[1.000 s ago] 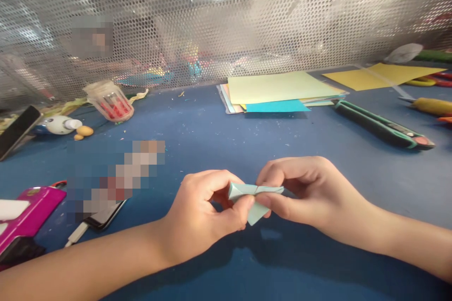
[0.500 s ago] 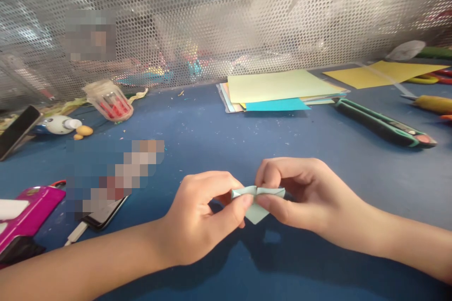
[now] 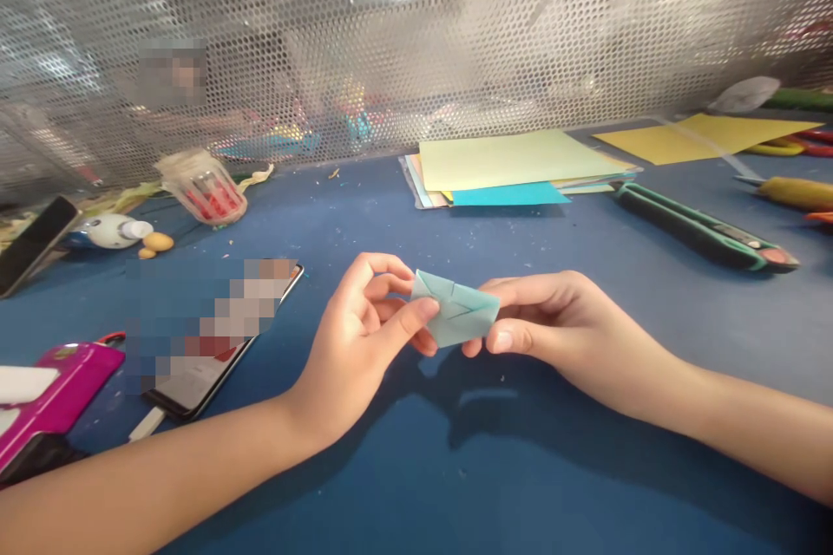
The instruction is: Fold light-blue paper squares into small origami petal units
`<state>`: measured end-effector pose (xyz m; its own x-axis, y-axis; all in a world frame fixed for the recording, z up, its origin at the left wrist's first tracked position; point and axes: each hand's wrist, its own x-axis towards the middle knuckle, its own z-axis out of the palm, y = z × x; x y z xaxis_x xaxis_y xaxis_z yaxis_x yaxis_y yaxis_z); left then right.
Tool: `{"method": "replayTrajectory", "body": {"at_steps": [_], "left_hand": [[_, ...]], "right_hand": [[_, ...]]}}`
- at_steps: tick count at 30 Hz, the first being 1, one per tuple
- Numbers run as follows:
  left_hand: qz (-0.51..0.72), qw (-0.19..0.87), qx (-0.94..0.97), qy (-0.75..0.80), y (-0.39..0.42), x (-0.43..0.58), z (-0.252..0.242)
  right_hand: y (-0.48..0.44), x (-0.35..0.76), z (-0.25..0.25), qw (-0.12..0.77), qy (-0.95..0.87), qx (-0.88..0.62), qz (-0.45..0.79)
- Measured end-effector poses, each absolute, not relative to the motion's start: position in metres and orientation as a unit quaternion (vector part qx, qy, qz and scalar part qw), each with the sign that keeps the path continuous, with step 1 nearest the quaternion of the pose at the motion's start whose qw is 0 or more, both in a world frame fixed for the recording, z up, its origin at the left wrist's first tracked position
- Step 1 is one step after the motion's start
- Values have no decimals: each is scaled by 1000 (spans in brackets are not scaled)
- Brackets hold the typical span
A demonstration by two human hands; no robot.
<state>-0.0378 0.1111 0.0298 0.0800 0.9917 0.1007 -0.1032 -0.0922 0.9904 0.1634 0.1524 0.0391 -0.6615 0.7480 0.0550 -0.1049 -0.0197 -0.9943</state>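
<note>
A small light-blue piece of folded paper (image 3: 459,316) is held up over the blue table, with crease lines and flaps on the face toward me. My left hand (image 3: 370,321) pinches its left side, thumb in front and fingers behind. At the right end, my right hand (image 3: 553,321) grips it loosely. Some of its fingers pass behind the paper, and its thumb lies by the lower right edge. The fingertips behind the paper are partly hidden.
Beyond my hands lies a stack of coloured paper (image 3: 514,160). To the right are a black-and-green box cutter (image 3: 703,230), a yellow sheet (image 3: 709,137) and a yellow-handled tool (image 3: 797,191). A phone (image 3: 195,381), magenta object (image 3: 71,390) and jar (image 3: 205,186) lie left. Perforated metal (image 3: 455,35) stands behind.
Both hands have raised the folded paper a little and tilted it, so its creased face shows. My right thumb has moved off the front of the paper to its edge.
</note>
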Motion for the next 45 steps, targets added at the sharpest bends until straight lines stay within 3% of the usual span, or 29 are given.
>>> {"method": "replayTrajectory", "body": {"at_steps": [11, 22, 32, 37, 45], "left_hand": [[523, 452, 580, 432, 109, -38, 30], [493, 454, 610, 424, 106, -38, 29], [441, 525, 636, 355, 107, -42, 29], [413, 500, 672, 357, 106, -41, 29], [414, 440, 704, 374, 105, -39, 27]], "right_hand": [[151, 164, 36, 325, -616, -265, 667], [150, 162, 37, 323, -615, -296, 655], [144, 167, 35, 351, -731, -311, 495], [141, 167, 29, 367, -779, -308, 405], [140, 167, 29, 366, -768, -337, 403]]}}
